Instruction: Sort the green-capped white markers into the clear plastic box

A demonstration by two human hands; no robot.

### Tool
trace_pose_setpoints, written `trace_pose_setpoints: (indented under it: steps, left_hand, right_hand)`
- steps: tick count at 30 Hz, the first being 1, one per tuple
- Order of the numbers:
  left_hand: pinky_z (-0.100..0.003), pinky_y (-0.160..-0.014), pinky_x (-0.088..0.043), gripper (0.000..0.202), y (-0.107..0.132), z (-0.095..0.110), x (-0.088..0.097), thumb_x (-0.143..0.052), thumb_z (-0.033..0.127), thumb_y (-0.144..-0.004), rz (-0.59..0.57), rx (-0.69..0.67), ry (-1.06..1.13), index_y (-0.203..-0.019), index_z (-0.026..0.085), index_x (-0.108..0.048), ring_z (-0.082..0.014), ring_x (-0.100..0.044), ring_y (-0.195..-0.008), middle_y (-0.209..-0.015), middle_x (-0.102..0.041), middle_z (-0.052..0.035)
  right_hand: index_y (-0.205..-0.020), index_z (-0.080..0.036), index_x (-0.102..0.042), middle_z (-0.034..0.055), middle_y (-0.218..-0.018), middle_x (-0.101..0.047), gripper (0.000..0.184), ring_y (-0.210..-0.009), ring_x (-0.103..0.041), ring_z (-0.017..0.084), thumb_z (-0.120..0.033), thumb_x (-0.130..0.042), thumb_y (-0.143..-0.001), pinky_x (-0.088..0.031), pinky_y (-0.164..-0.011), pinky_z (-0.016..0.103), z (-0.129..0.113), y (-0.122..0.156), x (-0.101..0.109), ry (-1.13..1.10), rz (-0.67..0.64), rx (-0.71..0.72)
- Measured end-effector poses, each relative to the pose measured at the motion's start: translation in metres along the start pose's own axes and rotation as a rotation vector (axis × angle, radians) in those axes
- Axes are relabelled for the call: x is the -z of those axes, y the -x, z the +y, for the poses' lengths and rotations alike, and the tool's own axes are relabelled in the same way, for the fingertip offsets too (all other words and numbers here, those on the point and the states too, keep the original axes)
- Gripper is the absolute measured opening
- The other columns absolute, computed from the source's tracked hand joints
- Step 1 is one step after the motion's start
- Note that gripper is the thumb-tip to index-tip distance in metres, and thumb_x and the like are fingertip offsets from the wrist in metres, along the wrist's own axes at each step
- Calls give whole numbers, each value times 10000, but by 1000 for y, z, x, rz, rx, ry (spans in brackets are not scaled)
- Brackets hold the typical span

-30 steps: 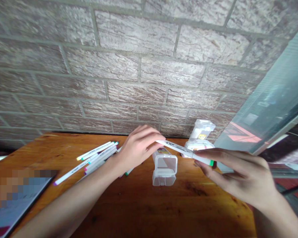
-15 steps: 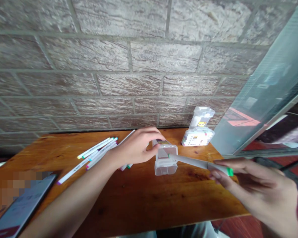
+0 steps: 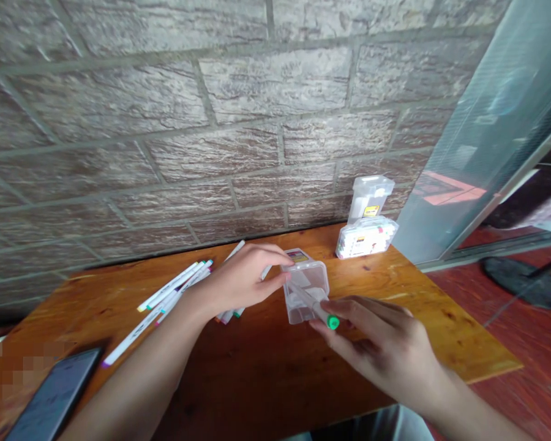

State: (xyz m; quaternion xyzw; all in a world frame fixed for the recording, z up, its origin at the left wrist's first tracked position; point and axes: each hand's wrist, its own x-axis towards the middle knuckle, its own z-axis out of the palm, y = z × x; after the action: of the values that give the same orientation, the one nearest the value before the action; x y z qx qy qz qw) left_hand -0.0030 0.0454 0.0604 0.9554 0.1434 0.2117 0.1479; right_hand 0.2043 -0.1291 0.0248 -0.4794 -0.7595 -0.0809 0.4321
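A clear plastic marker case point(image 3: 305, 293) lies on its side on the wooden table point(image 3: 239, 367), its mouth towards me. My left hand point(image 3: 239, 278) grips its left wall. My right hand point(image 3: 379, 343) pinches a white marker with a green cap point(image 3: 316, 307) and the marker's front end is inside the case. A loose bunch of white markers point(image 3: 169, 294) lies to the left, partly hidden by my left hand.
A second clear case point(image 3: 366, 236) full of markers, with its lid standing open, sits at the back right by the brick wall point(image 3: 165, 122). A dark phone point(image 3: 50, 398) lies at the front left. A glass panel point(image 3: 487, 122) bounds the right side.
My left hand let go of the marker and took hold of the clear case. My right hand swung the marker round and pushed its end into the case. The view tilted down.
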Motion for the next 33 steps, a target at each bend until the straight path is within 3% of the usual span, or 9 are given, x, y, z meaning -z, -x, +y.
trace_pose_setpoints:
  steps: [6,16,27,33]
  left_hand:
    - [-302,-941,-594,182,-1,3,0,-681,221,-1032,-16,23,1,-1102,243,-848,-211,-805,-1039,-1134,-851,-41]
    - [-307,-924,-590,181,-1,2,1,-686,228,-1028,-30,45,-5,-1117,233,-844,-223,-806,-1062,-1150,-855,-37]
    - [-307,-894,-610,189,0,2,-1,-687,197,-1006,3,17,0,-1091,233,-851,-220,-814,-1005,-1102,-858,-45]
    - [-312,-933,-605,201,0,3,-1,-707,165,-981,-3,37,0,-1104,234,-849,-228,-812,-1043,-1128,-859,-39]
  right_hand:
    - [-1004,-214,-755,84,-917,-839,149,-766,-803,193,-283,-646,-1081,-622,-700,258,3,1,-21,51,-116,-26]
    - [-1070,-189,-713,41,-906,-802,111,-702,-785,216,-297,-703,-1052,-503,-595,304,4,-5,-35,46,-270,-122]
    - [-1040,-190,-742,68,-893,-836,210,-704,-808,243,-379,-658,-1070,-399,-560,316,7,-15,-48,193,-403,-197]
    - [-1118,-185,-751,86,-926,-846,219,-729,-822,285,-377,-664,-1062,-378,-561,336,8,-17,-49,206,-444,-234]
